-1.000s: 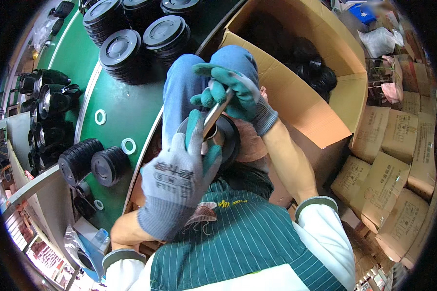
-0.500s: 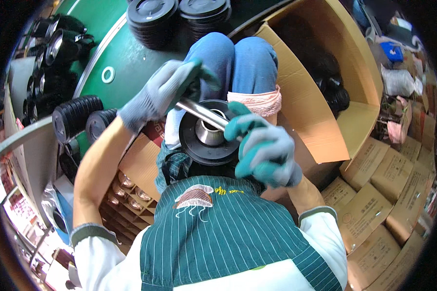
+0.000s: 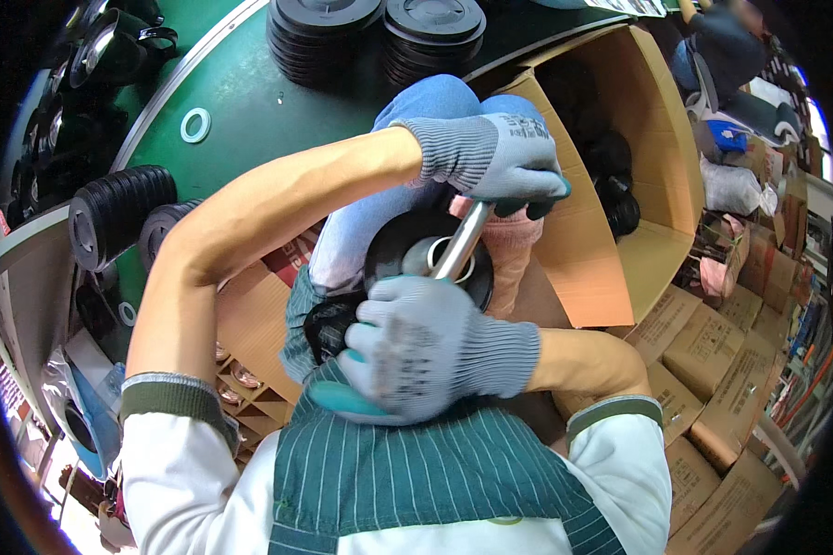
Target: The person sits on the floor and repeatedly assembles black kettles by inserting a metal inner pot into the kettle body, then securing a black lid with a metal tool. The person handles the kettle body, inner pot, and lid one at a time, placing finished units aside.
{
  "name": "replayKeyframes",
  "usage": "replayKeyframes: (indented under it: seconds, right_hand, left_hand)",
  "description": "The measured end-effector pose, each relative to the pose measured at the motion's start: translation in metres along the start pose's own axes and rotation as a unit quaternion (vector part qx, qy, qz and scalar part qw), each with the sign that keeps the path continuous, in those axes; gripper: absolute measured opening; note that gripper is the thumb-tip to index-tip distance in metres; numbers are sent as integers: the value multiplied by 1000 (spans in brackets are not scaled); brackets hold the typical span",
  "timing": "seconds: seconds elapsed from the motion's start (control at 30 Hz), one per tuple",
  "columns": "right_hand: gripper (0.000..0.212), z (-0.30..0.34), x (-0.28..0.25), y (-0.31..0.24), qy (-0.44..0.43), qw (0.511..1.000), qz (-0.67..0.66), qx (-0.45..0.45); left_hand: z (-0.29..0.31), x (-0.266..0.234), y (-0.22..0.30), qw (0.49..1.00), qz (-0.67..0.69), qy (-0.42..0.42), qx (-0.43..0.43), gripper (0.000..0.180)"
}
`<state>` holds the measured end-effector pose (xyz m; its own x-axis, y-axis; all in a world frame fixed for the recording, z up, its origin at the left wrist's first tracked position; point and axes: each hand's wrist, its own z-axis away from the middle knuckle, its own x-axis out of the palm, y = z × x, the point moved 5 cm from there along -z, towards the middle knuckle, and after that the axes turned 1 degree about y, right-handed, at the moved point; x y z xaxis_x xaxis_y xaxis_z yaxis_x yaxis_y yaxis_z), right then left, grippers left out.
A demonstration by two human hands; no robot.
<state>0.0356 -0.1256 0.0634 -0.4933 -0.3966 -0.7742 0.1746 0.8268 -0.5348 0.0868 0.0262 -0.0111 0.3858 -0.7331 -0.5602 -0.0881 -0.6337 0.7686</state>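
Note:
A shiny metal rod (image 3: 463,240) lies slantwise over a black round lid-like disc (image 3: 391,237) at my lap. The disc has a metal collar (image 3: 418,256) at its middle, partly covered by the rod. My left hand (image 3: 520,155), in a grey and green glove, is closed round the rod's far right end. Gloved alike, my right hand (image 3: 409,347) is closed on the near left end and hides the disc's near edge. What lies under the disc is mostly out of sight.
Stacks of black lids (image 3: 433,37) and a white ring (image 3: 195,125) are on the green table (image 3: 241,129). An open cardboard box (image 3: 662,157) with black items stands right of my knees. Closed cartons (image 3: 703,351) lie farther right; a divided carton (image 3: 236,379) is at left.
The rod has swung clockwise over the disc. My left hand has crossed to the far right with its end, and my right hand has come round to the near left.

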Motion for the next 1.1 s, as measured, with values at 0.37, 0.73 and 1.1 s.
replayKeyframes:
  seconds: [0.37, 0.73, 1.1]
  right_hand:
    - [121, 144, -13, 22, 246, 871, -75, 418]
    - [104, 110, -62, -10, 282, 889, 34, 358]
    - [80, 4, -29, 106, 423, 512, -686, 297]
  left_hand:
    - [311, -6, -18, 609, 364, 570, -415, 35]
    - [343, -16, -42, 598, -160, 563, -548, 61]
    - [239, -49, 156, 813, -283, 480, -168, 52]
